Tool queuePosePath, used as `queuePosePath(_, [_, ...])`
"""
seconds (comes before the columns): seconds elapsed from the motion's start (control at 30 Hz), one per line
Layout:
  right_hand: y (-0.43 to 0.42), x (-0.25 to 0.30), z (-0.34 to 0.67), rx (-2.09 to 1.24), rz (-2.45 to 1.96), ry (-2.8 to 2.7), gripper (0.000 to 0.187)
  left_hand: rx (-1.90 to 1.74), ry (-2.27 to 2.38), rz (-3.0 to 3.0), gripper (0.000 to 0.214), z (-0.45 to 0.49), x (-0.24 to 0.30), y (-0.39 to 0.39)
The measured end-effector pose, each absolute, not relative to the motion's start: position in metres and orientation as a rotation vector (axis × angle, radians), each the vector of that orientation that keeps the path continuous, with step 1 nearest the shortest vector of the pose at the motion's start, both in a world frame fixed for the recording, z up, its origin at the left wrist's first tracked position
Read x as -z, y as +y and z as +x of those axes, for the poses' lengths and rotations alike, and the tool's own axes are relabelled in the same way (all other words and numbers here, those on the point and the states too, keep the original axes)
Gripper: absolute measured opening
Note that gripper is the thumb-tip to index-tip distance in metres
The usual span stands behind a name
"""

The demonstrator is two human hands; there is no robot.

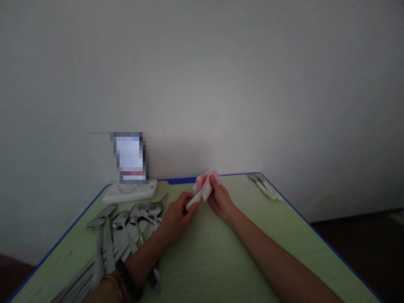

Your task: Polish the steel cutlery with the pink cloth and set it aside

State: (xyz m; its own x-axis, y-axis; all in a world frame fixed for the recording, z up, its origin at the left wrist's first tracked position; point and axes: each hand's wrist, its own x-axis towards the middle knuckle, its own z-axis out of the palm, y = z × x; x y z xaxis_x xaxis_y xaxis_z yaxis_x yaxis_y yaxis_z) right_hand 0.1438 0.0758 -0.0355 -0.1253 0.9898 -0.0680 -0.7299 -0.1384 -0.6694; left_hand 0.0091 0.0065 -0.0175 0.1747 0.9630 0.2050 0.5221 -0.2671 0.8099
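Note:
My left hand (178, 216) is closed around the pale handle of a piece of cutlery (195, 199), its far end covered by a pink cloth (203, 182). Pinched in my right hand (221, 201) is that cloth, wrapped about the hidden end, so I cannot tell whether it is a fork or a spoon. Both hands are above the middle of the green table (205, 261). Beneath and left of my left forearm lies a heap of metal cutlery, with several spoons (120, 219) and a knife blade (164, 199) showing.
Two white-handled forks (267, 189) lie side by side near the table's far right corner. At the back left, a blurred-out lit screen (130, 155) stands behind a white block-like base (131, 192). A grey wall (221, 84) rises directly behind the table.

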Motion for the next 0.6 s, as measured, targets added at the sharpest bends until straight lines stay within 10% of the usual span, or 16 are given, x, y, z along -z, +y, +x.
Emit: queuePosePath(0.6, [0.0723, 0.0330, 0.1446, -1.647, -0.599, -0.684, 0.024, -1.114, 1.307, 1.828, 0.026, 0.0085, 0.0190, 0.0043])
